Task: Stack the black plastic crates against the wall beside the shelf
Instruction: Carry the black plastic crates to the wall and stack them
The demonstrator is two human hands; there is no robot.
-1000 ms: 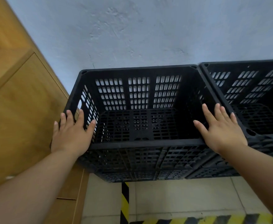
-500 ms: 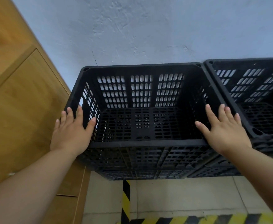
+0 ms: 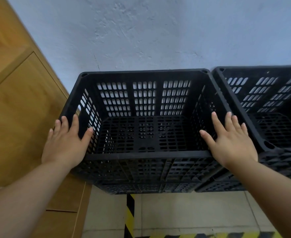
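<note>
We face a pale plastered wall (image 3: 158,31) with a wooden shelf (image 3: 21,109) at the left. The black plastic crate (image 3: 146,154) tops a stack against that wall, just right of the shelf and touching a second crate (image 3: 282,160) on its right. Our left grip (image 3: 65,145) and right grip (image 3: 232,143) are wide, straight fingers resting on the crate's near corners and closed round nothing.

1. One head-worn camera looks forward and down into the top crate (image 3: 144,154) from close above its near rim.
2. It faces the wall (image 3: 158,31); the shelf (image 3: 21,109) fills the left side, floor (image 3: 184,212) shows below.
</note>
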